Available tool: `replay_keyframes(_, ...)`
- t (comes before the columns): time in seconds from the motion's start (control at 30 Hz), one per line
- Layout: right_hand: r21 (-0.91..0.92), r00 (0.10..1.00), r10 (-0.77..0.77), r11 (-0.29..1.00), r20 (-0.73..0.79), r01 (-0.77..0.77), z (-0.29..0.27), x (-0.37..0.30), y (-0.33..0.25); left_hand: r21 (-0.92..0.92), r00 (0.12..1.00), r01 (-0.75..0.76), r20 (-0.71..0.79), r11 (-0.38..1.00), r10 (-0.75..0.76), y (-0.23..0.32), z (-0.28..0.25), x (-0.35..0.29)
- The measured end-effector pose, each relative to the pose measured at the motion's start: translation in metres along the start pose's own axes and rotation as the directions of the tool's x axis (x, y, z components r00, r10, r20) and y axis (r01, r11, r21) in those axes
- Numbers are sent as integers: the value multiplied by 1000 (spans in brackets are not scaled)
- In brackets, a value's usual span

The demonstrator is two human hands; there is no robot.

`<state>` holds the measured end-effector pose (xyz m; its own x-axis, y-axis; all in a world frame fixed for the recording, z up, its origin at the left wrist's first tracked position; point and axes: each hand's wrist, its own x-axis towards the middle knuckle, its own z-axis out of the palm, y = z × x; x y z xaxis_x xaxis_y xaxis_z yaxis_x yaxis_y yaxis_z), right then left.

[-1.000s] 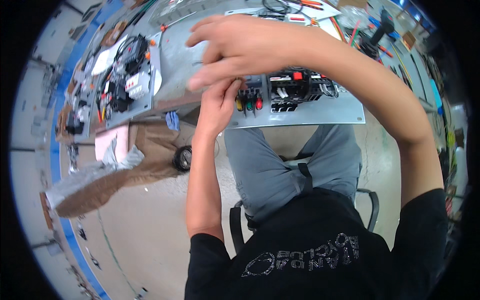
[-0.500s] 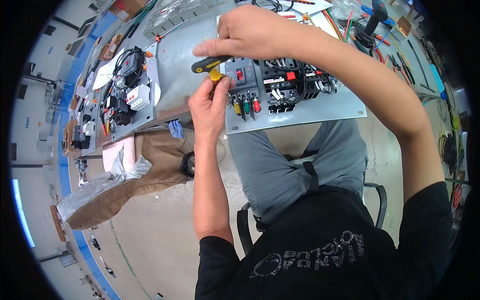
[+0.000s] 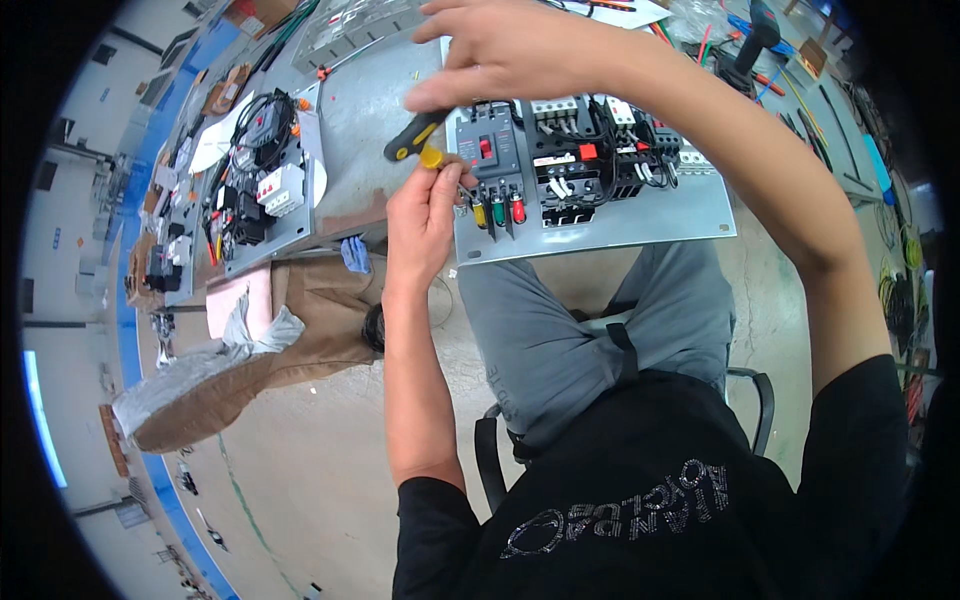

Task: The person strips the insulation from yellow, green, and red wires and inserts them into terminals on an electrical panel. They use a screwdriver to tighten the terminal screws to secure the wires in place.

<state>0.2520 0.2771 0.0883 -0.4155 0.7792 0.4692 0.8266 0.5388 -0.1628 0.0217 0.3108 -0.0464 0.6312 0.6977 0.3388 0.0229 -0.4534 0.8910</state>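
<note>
My left hand [image 3: 422, 215] pinches a T-handle driver just under its yellow collar, beside the left edge of a metal mounting plate [image 3: 610, 237]. The driver's black-and-yellow crosswise handle [image 3: 412, 137] shows above the fingers; its tip is hidden. My right hand [image 3: 500, 50] hovers above the handle, fingers apart and gripping nothing, its thumb close to the handle. A dark circuit breaker [image 3: 484, 148] with a red toggle sits on the plate. Yellow, green and red sleeved terminals [image 3: 499, 208] line its near side. Contactors and black wiring [image 3: 570, 170] stand to its right, partly under my forearm.
A second wired plate [image 3: 265, 220] lies at the left on the grey bench [image 3: 360, 150]. A cordless drill [image 3: 755, 40], cables and loose hand tools are at the far right. A person's brown-trousered leg [image 3: 300, 330] is at the left.
My right hand has lifted slightly away and to the right, and its fingers have spread. The driver's handle has turned a little. My left hand keeps its pinch.
</note>
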Motion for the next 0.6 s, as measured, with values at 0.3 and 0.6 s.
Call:
replay_keyframes(0.3,240,984,-15,970,180,-29,7,41,-53,233,996,-63,79,970,45,-6,-2,6)
replay_keyframes(0.6,157,979,-183,973,84,169,-35,-11,-29,133,993,26,108,991,-40,2,-1,4)
